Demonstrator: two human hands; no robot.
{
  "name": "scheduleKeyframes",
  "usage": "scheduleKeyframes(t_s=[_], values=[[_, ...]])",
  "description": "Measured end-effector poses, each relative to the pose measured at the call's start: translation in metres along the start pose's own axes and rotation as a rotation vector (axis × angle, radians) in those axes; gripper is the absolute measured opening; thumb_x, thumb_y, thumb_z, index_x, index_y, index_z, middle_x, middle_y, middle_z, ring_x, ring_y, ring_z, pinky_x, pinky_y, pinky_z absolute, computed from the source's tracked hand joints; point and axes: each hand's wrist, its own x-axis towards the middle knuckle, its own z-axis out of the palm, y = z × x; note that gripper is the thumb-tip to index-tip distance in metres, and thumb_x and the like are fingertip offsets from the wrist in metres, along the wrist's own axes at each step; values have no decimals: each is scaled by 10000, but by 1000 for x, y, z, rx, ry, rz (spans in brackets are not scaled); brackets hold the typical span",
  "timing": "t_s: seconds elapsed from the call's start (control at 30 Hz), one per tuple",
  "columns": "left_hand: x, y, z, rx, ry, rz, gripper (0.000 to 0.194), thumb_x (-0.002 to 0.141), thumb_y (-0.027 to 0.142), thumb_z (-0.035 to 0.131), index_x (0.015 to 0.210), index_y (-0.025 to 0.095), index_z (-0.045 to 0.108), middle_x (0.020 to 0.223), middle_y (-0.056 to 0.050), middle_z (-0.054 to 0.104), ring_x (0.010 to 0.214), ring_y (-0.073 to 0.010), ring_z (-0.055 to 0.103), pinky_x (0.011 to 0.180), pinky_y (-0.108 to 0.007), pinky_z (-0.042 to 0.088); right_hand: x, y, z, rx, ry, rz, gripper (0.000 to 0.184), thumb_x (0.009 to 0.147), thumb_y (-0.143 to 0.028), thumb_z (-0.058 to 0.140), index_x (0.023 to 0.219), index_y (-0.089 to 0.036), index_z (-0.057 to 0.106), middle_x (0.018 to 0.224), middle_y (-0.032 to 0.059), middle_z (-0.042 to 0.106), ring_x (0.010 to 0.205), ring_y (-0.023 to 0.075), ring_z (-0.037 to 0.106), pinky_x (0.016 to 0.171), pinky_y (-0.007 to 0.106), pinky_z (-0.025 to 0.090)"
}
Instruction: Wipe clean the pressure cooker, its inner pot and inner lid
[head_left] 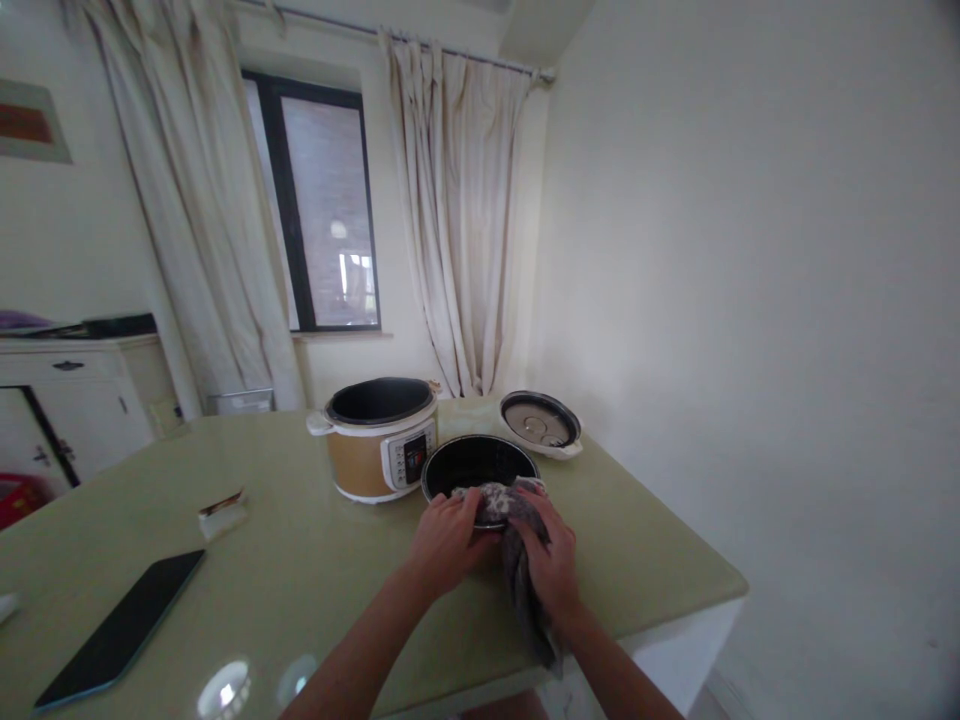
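Note:
A black inner pot (480,460) stands on the table close in front of me, its mouth facing up. My left hand (450,540) grips the pot's near rim, thumb on top and fingers underneath. Bunched over the same rim is a grey patterned cloth (517,530), its loose end hanging down toward the table edge. My right hand (549,555) is closed around this cloth, pressing it against the rim. Just behind and left of the pot is the gold and white electric cooker (360,455), uncovered. Its round lid (541,420) lies underside up at the back right.
The green tabletop (285,560) ends in a corner at the right, near the white wall. A dark flat tablet-like slab (124,630) and a small white box (223,513) lie on the left side. Curtains (465,220) and a window stand behind the table.

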Motion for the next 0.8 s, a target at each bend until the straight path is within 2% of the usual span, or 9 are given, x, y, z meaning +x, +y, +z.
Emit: scheduleKeyframes(t_s=[0.07,0.13,0.23,0.3,0.37,0.47,0.57,0.67,0.8], values=[[-1,-1,-2,-93,57,22,416,956,396,687,1282,173,556,1123,-124,759,1065,-319,718,981,-465,487,5,-17,5,70,148,206,402,946,-569,693,1092,-206,785,1080,104,807,1010,291,742,946,432,577],[-9,-1,-5,-202,216,47,496,942,363,693,1361,170,510,1221,-143,726,1130,-307,695,995,-459,514,19,-38,7,129,215,312,420,922,-581,713,1061,-188,768,1024,90,801,947,272,732,893,391,575],[-38,12,-4,-279,638,-5,483,991,282,601,1444,187,464,1367,-177,640,1281,-297,619,1060,-479,520,52,-68,11,156,264,299,432,936,-593,680,1066,-185,732,1027,82,783,970,257,706,918,372,543],[-66,30,6,-243,842,2,407,981,198,574,1385,220,532,1308,-164,663,1249,-295,636,1028,-476,546,75,-86,18,141,258,251,425,960,-599,642,1075,-194,700,1026,74,768,985,250,688,936,369,521],[-91,51,20,-201,861,184,362,941,134,600,1271,283,611,1094,-97,734,1016,-248,717,878,-391,600,95,-103,31,126,201,198,399,982,-593,614,1074,-208,666,1021,61,748,996,243,674,944,364,501],[-105,73,34,-199,680,271,291,950,146,597,1157,324,698,861,-46,752,805,-213,739,813,-352,618,115,-125,53,111,79,128,370,980,-586,618,1052,-223,624,1003,43,714,988,240,658,932,358,485],[-96,63,28,-460,549,-5,218,978,296,611,1154,275,737,950,-98,781,856,-247,759,738,-349,630,119,-141,67,135,-58,106,368,959,-592,651,1031,-234,607,962,23,702,940,230,657,883,341,484],[-86,26,13,-912,689,-464,390,942,486,696,1245,240,699,1163,-131,773,1015,-290,754,786,-390,643,104,-147,67,203,-154,169,377,929,-578,704,1053,-234,615,918,3,711,890,217,672,834,319,489],[-94,-16,13,-1489,844,-658,588,881,688,694,1353,340,664,1394,-71,712,1307,-325,659,967,-477,626,55,-148,65,332,-362,212,370,935,-511,730,1175,-239,656,989,-3,746,918,196,691,829,281,490]])
